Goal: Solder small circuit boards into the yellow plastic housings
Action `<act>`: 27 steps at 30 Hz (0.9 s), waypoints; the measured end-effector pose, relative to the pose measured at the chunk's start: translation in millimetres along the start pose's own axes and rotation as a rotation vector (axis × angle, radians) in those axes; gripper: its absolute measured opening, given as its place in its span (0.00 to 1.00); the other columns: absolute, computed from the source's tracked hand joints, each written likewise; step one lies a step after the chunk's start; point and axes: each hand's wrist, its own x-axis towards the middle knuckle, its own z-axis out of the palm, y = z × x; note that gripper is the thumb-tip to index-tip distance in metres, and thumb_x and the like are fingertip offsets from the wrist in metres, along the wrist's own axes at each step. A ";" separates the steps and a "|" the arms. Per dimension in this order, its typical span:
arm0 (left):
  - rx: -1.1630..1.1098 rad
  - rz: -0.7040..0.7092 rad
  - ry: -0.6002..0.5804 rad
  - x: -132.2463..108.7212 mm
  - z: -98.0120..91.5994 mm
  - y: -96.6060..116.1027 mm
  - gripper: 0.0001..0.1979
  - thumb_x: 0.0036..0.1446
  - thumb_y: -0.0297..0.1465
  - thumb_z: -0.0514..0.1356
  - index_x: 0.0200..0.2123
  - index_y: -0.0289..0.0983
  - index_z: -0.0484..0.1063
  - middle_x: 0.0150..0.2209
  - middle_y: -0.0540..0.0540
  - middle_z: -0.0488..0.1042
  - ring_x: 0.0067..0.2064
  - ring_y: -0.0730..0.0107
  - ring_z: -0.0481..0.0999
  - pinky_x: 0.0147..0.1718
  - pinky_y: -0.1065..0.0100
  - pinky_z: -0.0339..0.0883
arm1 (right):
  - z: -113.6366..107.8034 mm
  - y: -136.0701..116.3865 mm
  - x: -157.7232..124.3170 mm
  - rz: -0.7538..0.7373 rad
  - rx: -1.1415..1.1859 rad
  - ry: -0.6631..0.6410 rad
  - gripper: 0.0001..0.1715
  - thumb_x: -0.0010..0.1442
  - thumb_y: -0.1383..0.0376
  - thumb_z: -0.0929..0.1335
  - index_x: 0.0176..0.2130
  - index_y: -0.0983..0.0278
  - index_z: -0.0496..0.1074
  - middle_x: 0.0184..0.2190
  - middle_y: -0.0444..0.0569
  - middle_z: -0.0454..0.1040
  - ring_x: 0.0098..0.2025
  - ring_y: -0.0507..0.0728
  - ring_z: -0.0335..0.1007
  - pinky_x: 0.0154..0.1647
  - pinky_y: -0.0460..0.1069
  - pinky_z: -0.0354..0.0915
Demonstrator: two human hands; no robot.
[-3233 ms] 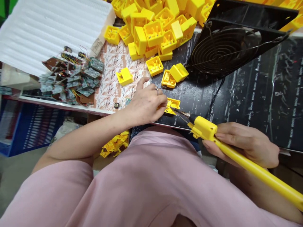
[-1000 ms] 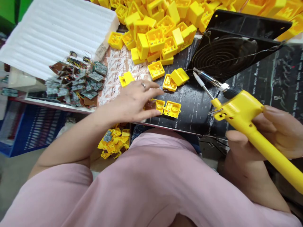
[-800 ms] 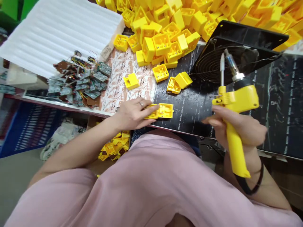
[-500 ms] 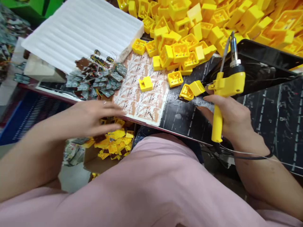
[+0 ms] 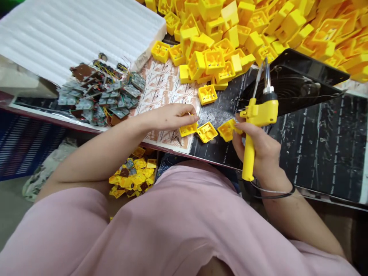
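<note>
My left hand [image 5: 174, 115] is closed over a small yellow plastic housing [image 5: 188, 130] near the table's front edge, thumb and index finger meeting at its top. An open-topped yellow housing [image 5: 207, 132] lies immediately to its right. In my right hand [image 5: 264, 145] is a yellow soldering gun [image 5: 263, 113], its metal tip and thin feed tube pointing up and away from me. The fingertips of that hand also touch another tilted yellow housing [image 5: 226, 129]; whether they grip it I cannot tell. One more housing [image 5: 207, 94] sits just behind these.
A heap of yellow housings [image 5: 214, 61] covers the back. Wired circuit boards [image 5: 100, 96] are piled at left by a white foam sheet [image 5: 77, 34]. A black tray-like piece [image 5: 313, 69] stands behind the gun. Below the table edge, a box holds yellow pieces [image 5: 135, 172].
My left hand has moved right, from beside the circuit boards onto a yellow housing. The right hand has come left and nearer with the soldering gun. The two touching housings are now apart.
</note>
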 end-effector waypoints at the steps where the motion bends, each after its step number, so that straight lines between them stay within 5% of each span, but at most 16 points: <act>1: 0.032 -0.028 -0.042 1.6 -2.5 0.5 0.25 0.66 0.47 0.45 0.36 0.35 0.71 0.33 0.47 0.76 0.32 0.72 0.73 0.33 0.72 0.65 | -1.2 -2.4 -6.4 0.005 -0.001 0.007 0.18 0.65 0.70 0.68 0.54 0.58 0.67 0.45 0.46 0.80 0.38 0.54 0.80 0.36 0.45 0.73; 4: 0.210 -0.082 -0.078 5.0 -3.5 -2.2 0.24 0.68 0.43 0.43 0.37 0.35 0.74 0.34 0.46 0.77 0.35 0.69 0.75 0.38 0.69 0.66 | -4.0 -0.7 -18.8 -0.047 -0.024 -0.023 0.15 0.65 0.70 0.69 0.51 0.59 0.69 0.36 0.43 0.80 0.29 0.51 0.76 0.30 0.45 0.68; 6: 0.356 -0.084 0.011 2.8 0.6 -4.4 0.23 0.69 0.40 0.43 0.43 0.37 0.76 0.39 0.44 0.79 0.41 0.65 0.77 0.44 0.65 0.68 | -6.0 4.6 -20.4 -0.100 -0.056 -0.058 0.14 0.65 0.68 0.70 0.50 0.60 0.70 0.30 0.42 0.77 0.25 0.51 0.72 0.29 0.46 0.66; 12: 0.508 0.114 0.324 -16.1 28.5 10.3 0.32 0.66 0.51 0.49 0.62 0.36 0.69 0.61 0.36 0.71 0.61 0.45 0.70 0.59 0.48 0.63 | -1.9 11.4 -16.1 -0.183 -0.076 -0.096 0.30 0.61 0.47 0.73 0.53 0.62 0.69 0.32 0.48 0.76 0.37 0.61 0.74 0.41 0.54 0.69; 16: 0.598 0.159 0.329 -12.4 54.3 27.9 0.31 0.64 0.44 0.54 0.64 0.34 0.66 0.51 0.37 0.78 0.54 0.49 0.73 0.59 0.47 0.61 | -1.3 12.7 -21.3 -0.110 -0.021 -0.172 0.23 0.65 0.55 0.71 0.55 0.62 0.68 0.34 0.48 0.75 0.34 0.58 0.72 0.37 0.52 0.67; 20: 0.567 0.020 0.405 1.7 71.1 37.6 0.30 0.66 0.45 0.51 0.66 0.36 0.65 0.41 0.40 0.81 0.49 0.50 0.74 0.62 0.39 0.54 | -16.3 20.1 -25.3 -0.166 0.159 -0.328 0.20 0.69 0.66 0.67 0.58 0.59 0.63 0.44 0.47 0.77 0.42 0.56 0.75 0.43 0.50 0.70; 23: 0.500 -0.031 0.439 3.2 63.3 36.1 0.37 0.66 0.54 0.48 0.68 0.35 0.60 0.48 0.37 0.79 0.53 0.48 0.74 0.63 0.38 0.52 | -22.1 22.1 -25.1 -0.171 0.167 -0.307 0.24 0.66 0.59 0.70 0.59 0.61 0.63 0.46 0.50 0.77 0.47 0.60 0.75 0.49 0.55 0.70; 27: 0.423 0.024 0.357 -18.0 27.3 16.9 0.35 0.67 0.49 0.50 0.69 0.34 0.57 0.64 0.35 0.68 0.64 0.50 0.68 0.62 0.49 0.60 | -12.1 14.3 -22.1 -0.138 -0.054 -0.130 0.35 0.58 0.44 0.73 0.54 0.63 0.68 0.33 0.50 0.75 0.37 0.63 0.73 0.37 0.55 0.69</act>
